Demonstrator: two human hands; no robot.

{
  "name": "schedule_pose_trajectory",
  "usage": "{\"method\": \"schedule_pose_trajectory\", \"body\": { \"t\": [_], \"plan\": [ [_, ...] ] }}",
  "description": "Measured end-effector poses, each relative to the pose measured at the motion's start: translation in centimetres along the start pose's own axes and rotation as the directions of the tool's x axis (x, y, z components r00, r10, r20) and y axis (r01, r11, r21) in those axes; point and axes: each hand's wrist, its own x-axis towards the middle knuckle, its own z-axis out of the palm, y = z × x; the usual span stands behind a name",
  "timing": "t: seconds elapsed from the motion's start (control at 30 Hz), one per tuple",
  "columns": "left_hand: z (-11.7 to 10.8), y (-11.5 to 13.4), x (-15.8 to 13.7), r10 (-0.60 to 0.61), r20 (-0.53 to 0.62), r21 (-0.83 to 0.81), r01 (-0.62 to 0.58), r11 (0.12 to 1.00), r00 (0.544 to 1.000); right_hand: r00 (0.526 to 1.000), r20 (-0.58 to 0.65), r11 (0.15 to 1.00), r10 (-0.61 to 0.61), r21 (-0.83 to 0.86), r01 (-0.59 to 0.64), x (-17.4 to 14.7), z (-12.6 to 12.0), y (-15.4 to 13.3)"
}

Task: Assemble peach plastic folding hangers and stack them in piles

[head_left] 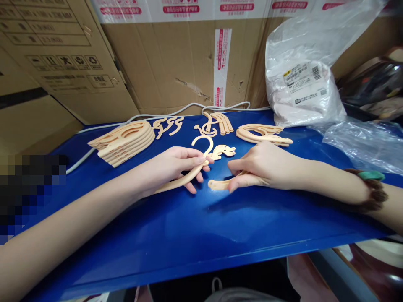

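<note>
Between the thumb and fingers of my left hand (185, 163) is a beige hanger arm with a curved hook (209, 144) at its end. My right hand (252, 167) grips a second beige hanger arm (217, 185), whose rounded end points left toward the hook piece; the two are apart. Just beyond the hook, a small beige animal-shaped piece (224, 151) lies on the blue table (189, 235). The far ends of both arms are hidden by my hands and forearms.
Behind my left hand sits a stack of hanger arms (126, 142). Farther back lie small curved pieces (170, 124), a cluster of hooks (217, 123) and another pile of arms (261, 133). A white cable (176, 111) runs before the cardboard boxes (176, 63); a plastic bag (302, 92) stands right.
</note>
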Motion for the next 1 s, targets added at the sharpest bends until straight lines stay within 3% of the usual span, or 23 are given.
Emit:
{"method": "schedule_pose_trajectory", "body": {
  "t": [0.13,0.33,0.63,1.0],
  "plan": [
    [-0.1,0.0,0.0,0.005,0.014,0.005,-0.005,1.000,1.000,1.000,0.025,0.999,-0.002,0.042,0.001,0.1,0.0,0.1],
    [-0.3,-0.2,0.1,-0.001,0.028,0.017,0.001,1.000,1.000,0.999,-0.050,0.997,0.006,0.080,-0.002,0.2,0.0,0.3],
    [-0.4,0.0,0.2,-0.019,0.011,0.026,0.019,0.999,1.000,0.999,-0.006,0.999,-0.034,0.013,0.034,0.1,0.1,0.0],
    [-0.9,-0.3,0.6,-0.031,0.040,-0.034,0.032,0.999,0.999,0.996,0.077,0.994,0.055,0.090,-0.062,0.2,-0.9,0.0]
  ]
}}
